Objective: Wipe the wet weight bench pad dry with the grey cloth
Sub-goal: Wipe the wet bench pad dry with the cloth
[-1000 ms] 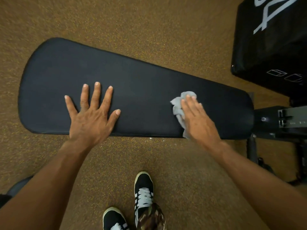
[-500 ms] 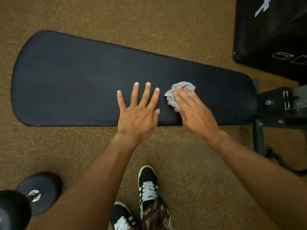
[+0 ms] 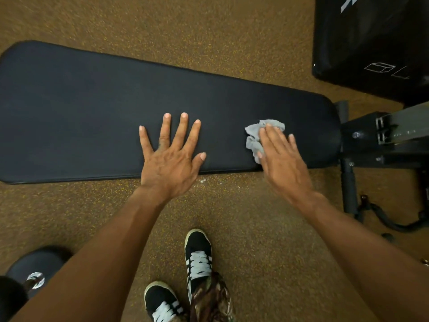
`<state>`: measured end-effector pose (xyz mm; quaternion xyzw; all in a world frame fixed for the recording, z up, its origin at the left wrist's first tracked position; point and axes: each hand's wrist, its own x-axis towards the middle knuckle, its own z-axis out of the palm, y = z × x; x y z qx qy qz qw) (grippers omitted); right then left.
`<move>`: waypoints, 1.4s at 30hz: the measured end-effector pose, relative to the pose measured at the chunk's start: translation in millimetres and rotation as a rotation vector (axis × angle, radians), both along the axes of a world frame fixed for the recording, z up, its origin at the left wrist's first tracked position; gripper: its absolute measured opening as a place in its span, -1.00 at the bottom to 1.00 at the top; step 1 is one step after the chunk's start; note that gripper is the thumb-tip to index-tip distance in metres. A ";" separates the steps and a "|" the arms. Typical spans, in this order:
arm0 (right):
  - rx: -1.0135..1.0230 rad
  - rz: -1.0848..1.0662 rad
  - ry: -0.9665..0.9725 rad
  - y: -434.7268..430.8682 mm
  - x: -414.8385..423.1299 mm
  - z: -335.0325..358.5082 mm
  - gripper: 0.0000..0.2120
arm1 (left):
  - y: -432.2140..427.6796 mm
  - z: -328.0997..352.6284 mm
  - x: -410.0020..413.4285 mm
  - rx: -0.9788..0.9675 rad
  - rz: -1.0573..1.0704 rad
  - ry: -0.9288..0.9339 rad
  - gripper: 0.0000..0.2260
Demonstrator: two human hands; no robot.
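Note:
The long black weight bench pad (image 3: 92, 117) lies across the view over a brown speckled floor. My left hand (image 3: 170, 159) rests flat on its near edge, fingers spread, holding nothing. My right hand (image 3: 282, 159) presses the crumpled grey cloth (image 3: 254, 135) onto the pad near its right end. The cloth sticks out past my fingertips and thumb; the rest is hidden under the palm. I see no clear wet patches on the pad's dark surface.
The bench's black metal frame (image 3: 380, 140) and leg (image 3: 348, 189) stick out to the right. A large black padded block (image 3: 371, 43) stands at the upper right. A dumbbell (image 3: 34, 270) lies at the lower left. My shoes (image 3: 197, 254) are on the floor below the pad.
My right hand has slid the cloth to the right along the pad, away from my left hand. My left hand moved right along the pad earlier and stays flat.

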<state>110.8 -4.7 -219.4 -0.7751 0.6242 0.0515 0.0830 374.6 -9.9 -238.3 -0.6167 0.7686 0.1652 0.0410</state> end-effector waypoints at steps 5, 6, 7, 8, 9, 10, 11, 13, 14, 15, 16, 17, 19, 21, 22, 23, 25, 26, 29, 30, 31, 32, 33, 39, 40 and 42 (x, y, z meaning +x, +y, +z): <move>-0.051 -0.206 -0.199 -42.6 34.6 -13.0 -0.50 | -0.4 0.1 0.4 0.008 0.003 -0.006 -0.39; -0.067 -0.212 -0.221 -47.2 45.3 -14.3 -0.51 | -0.6 0.3 0.4 0.010 0.003 -0.006 -0.39; -0.077 -0.183 -0.239 -46.6 53.4 -14.5 -0.51 | -0.5 0.8 0.1 0.013 0.005 -0.004 -0.39; -0.073 -0.122 -0.243 -42.3 58.0 -14.2 -0.51 | -0.7 1.1 0.0 0.014 0.008 0.000 -0.39; -0.058 -0.041 -0.231 -35.1 58.4 -13.2 -0.51 | -0.9 1.5 0.2 0.015 0.011 0.002 -0.39; -0.037 0.036 -0.203 -27.2 53.4 -11.6 -0.50 | -1.3 2.2 0.7 0.022 0.013 0.005 -0.39; -0.016 0.094 -0.164 -20.6 43.3 -9.4 -0.50 | -1.5 3.2 1.5 0.033 0.013 0.010 -0.39; 0.007 0.105 -0.085 -13.4 13.9 -5.2 -0.50 | -1.6 5.3 2.5 0.048 0.008 0.029 -0.38; 0.016 0.058 -0.071 -12.4 0.0 -1.5 -0.51 | -1.2 5.9 3.4 0.049 0.004 0.037 -0.39; 0.018 -0.003 -0.082 -12.9 -10.3 3.4 -0.51 | -0.5 6.6 4.7 0.047 0.001 0.046 -0.40; 0.002 -0.067 -0.114 -14.4 -16.8 9.4 -0.50 | 0.3 6.6 5.9 0.042 -0.001 0.059 -0.41; -0.028 -0.125 -0.160 -16.7 -18.9 15.7 -0.49 | 1.0 6.6 6.8 0.033 0.000 0.075 -0.40; -0.086 -0.181 -0.234 -22.3 -11.0 23.2 -0.49 | 1.3 7.6 8.2 0.033 0.009 0.113 -0.37; -0.111 -0.160 -0.150 -25.1 4.0 20.6 -0.45 | 1.0 9.6 9.9 0.041 0.034 0.189 -0.38; -0.108 -0.159 -0.073 -24.9 11.9 16.2 -0.39 | 0.7 11.4 10.9 0.044 0.057 0.245 -0.41; -0.094 -0.175 -0.014 -23.6 18.9 11.0 -0.32 | 0.9 13.1 12.5 0.046 0.081 0.298 -0.43; -0.041 -0.228 0.003 -19.8 27.9 -1.1 -0.25 | 3.2 16.0 19.3 0.011 0.102 0.332 -0.45; -0.015 -0.258 -0.035 -19.0 30.9 -5.3 -0.27 | 5.4 17.1 25.1 -0.023 0.099 0.303 -0.45; -0.021 -0.342 -0.136 -23.7 35.8 -10.4 -0.41 | 9.6 18.5 47.1 -0.088 0.130 0.198 -0.44; -0.043 -0.355 -0.153 -26.3 39.6 -11.1 -0.44 | 11.0 18.1 55.7 -0.112 0.164 0.189 -0.46; -0.063 -0.368 -0.167 -29.1 44.2 -12.8 -0.48 | 12.1 16.7 64.0 -0.144 0.200 0.196 -0.49; -0.082 -0.388 -0.180 -31.9 50.0 -14.0 -0.50 | 12.9 14.4 71.7 -0.179 0.232 0.220 -0.51; -0.094 -0.407 -0.196 -34.9 58.1 -13.9 -0.50 | 13.6 11.5 79.2 -0.214 0.264 0.258 -0.54; -0.079 -0.264 -0.308 -63.2 170.2 -15.5 -0.50 | 11.1 7.4 115.7 -0.332 0.417 0.289 -0.61; -0.064 -0.205 -0.311 -68.9 201.4 -17.3 -0.48 | 10.9 8.3 120.1 -0.343 0.448 0.266 -0.61; -0.040 -0.081 -0.306 -79.9 264.2 -20.0 -0.45 | 10.8 9.1 130.0 -0.371 0.521 0.250 -0.60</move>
